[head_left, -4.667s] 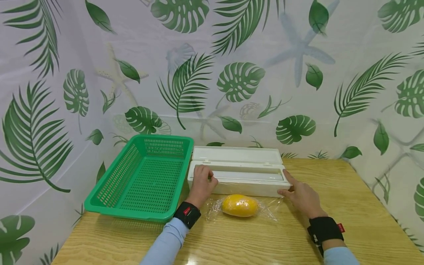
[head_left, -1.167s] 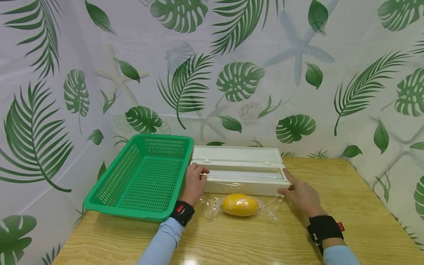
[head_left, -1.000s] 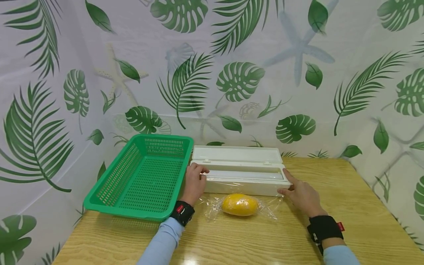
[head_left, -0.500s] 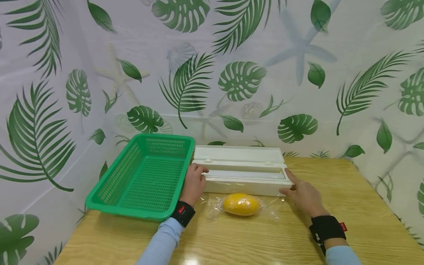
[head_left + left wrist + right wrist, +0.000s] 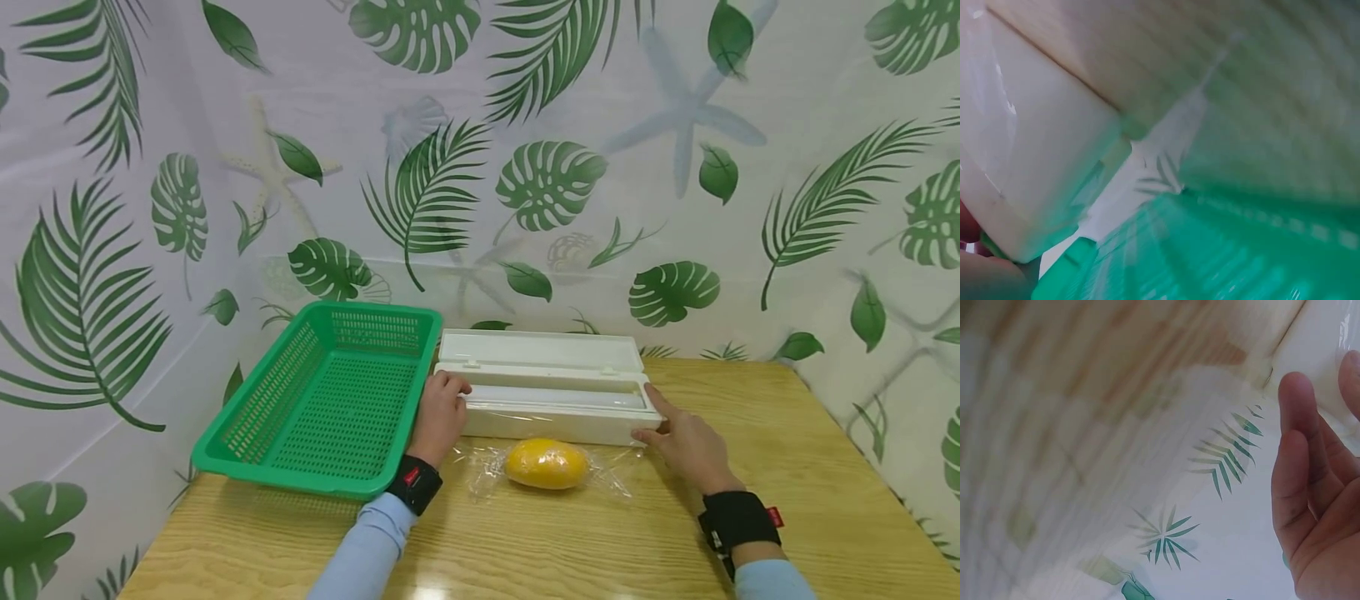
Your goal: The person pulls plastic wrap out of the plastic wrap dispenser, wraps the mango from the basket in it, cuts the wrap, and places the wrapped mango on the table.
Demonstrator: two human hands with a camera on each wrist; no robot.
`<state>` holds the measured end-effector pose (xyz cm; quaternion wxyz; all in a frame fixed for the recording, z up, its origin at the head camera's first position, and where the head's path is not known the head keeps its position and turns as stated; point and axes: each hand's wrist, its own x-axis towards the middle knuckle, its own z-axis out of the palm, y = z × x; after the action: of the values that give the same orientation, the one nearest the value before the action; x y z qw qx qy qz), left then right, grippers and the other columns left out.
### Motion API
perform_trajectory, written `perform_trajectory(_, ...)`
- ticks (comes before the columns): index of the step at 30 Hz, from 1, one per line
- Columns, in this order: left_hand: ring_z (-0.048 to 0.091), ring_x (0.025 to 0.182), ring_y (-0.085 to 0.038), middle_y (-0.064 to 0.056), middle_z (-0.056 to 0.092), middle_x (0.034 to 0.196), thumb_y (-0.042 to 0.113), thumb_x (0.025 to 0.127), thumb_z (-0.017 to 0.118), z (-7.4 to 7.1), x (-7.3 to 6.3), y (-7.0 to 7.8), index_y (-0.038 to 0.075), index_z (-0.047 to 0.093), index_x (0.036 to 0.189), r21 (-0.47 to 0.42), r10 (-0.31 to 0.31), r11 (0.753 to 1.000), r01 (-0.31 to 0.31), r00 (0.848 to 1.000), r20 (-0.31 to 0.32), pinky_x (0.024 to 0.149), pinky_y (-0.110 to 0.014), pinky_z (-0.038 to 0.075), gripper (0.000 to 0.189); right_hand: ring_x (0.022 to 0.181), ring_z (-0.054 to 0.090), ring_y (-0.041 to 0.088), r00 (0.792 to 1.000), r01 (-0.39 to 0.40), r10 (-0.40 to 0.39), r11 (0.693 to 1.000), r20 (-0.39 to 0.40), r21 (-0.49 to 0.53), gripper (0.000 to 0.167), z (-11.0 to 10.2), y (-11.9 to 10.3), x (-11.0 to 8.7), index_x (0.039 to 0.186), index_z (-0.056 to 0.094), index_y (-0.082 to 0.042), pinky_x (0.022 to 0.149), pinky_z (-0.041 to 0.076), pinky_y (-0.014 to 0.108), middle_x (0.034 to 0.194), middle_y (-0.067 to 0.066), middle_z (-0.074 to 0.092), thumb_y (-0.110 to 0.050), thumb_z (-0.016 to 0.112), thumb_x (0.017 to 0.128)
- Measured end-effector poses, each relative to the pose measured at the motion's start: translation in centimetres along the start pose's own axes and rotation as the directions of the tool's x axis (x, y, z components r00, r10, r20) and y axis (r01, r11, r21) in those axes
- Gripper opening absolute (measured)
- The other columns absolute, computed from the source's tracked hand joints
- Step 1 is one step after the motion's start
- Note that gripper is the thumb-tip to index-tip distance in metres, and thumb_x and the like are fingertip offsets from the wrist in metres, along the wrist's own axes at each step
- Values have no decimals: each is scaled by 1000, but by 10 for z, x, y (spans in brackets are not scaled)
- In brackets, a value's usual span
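In the head view a long white cling film dispenser (image 5: pixel 551 427) lies on the table with its lid raised at the back and a pale roll (image 5: pixel 555 395) inside. My left hand (image 5: pixel 438 417) grips its left end, fingers bent over the front edge. At the other end my right hand (image 5: pixel 690 446) holds the corner, thumb low on the front and index finger along the side; its other fingers curve loosely in the right wrist view. Clear film hangs over the dispenser's front. Before it lies a yellow mango-like fruit (image 5: pixel 546 464) wrapped in film, with loose wrinkled ends (image 5: pixel 489 467).
A green perforated basket (image 5: pixel 318 482) stands to the left, its rim close beside my left hand and wrist. A leaf-patterned cloth (image 5: pixel 555 275) hangs behind the wooden table (image 5: pixel 570 550) and along both sides.
Since the oldest frame my left hand has shifted left along the dispenser, from its front edge to its left end. The right hand, fruit and basket have stayed put.
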<state>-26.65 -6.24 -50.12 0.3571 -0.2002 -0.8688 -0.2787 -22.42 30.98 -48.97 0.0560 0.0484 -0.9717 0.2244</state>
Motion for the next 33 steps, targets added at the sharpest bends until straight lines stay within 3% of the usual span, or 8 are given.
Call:
perform_trajectory(7, 52, 83, -30, -12, 55, 90, -12, 78, 67, -4, -3, 1, 6, 62, 86, 109, 64, 992, -64, 998, 2, 76, -39, 46, 20, 71, 61, 21, 1000, 2, -2, 1000, 3, 10, 85, 2, 0, 1, 156, 26, -9, 54, 39, 31, 98, 22, 71, -34, 73, 90)
perform_trajectory(13, 51, 94, -32, -14, 55, 101, -12, 86, 61, -25, -4, 25, 6, 63, 98, 58, -34, 998, 26, 989, 146, 82, -40, 47, 21, 72, 62, 22, 1000, 1, -2, 1000, 15, 14, 87, 2, 0, 0, 156, 26, -9, 54, 41, 32, 97, 21, 72, -38, 73, 89)
perform_trajectory(15, 51, 93, -29, -13, 55, 103, -10, 89, 59, -41, -4, 41, 7, 63, 101, 18, -19, 1000, 15, 970, 244, 79, -36, 48, 21, 73, 63, 23, 1000, 0, -1, 1000, 21, 17, 87, 2, -1, -1, 157, 26, -9, 54, 41, 32, 98, 21, 72, -39, 73, 89)
perform_trajectory(17, 52, 91, -26, -11, 56, 102, -7, 90, 60, -53, -5, 57, 8, 64, 103, -12, 76, 997, -76, 940, 333, 76, -33, 48, 20, 74, 63, 22, 1000, -4, 4, 1000, 21, 12, 87, 2, -1, -1, 157, 26, -9, 54, 41, 31, 98, 21, 72, -38, 73, 89)
perform_trajectory(21, 53, 91, -21, -7, 57, 104, 6, 91, 66, -62, -12, 82, 11, 63, 110, -47, 261, 961, -272, 840, 476, 76, -28, 48, 19, 72, 62, 21, 1000, -4, 4, 1000, 8, 9, 86, 0, -1, -1, 156, 27, -10, 54, 40, 31, 97, 21, 72, -36, 73, 89)
perform_trajectory(24, 53, 100, -20, -5, 57, 111, 20, 90, 73, -53, -17, 94, 14, 62, 116, 13, 267, 944, -330, 787, 557, 85, -29, 49, 29, 71, 61, 21, 1000, 3, -3, 1000, 2, 18, 85, -1, -1, -1, 156, 27, -10, 53, 39, 31, 98, 21, 72, -36, 73, 89)
perform_trajectory(28, 53, 109, -21, -4, 56, 119, 38, 85, 78, -33, -20, 107, 17, 58, 125, 130, 222, 918, -375, 756, 616, 94, -32, 49, 50, 71, 60, 21, 1000, -4, 4, 1000, 10, 20, 86, -1, -2, 0, 157, 26, -10, 54, 39, 31, 100, 23, 71, -37, 72, 89)
perform_trajectory(33, 53, 103, -20, -2, 57, 113, 50, 78, 81, -5, -26, 114, 18, 56, 124, 242, 237, 851, -466, 752, 615, 94, -32, 49, 61, 69, 58, 20, 1000, -7, 7, 1000, 9, 19, 86, 0, -1, -1, 157, 25, -11, 53, 38, 31, 100, 23, 71, -37, 72, 90)
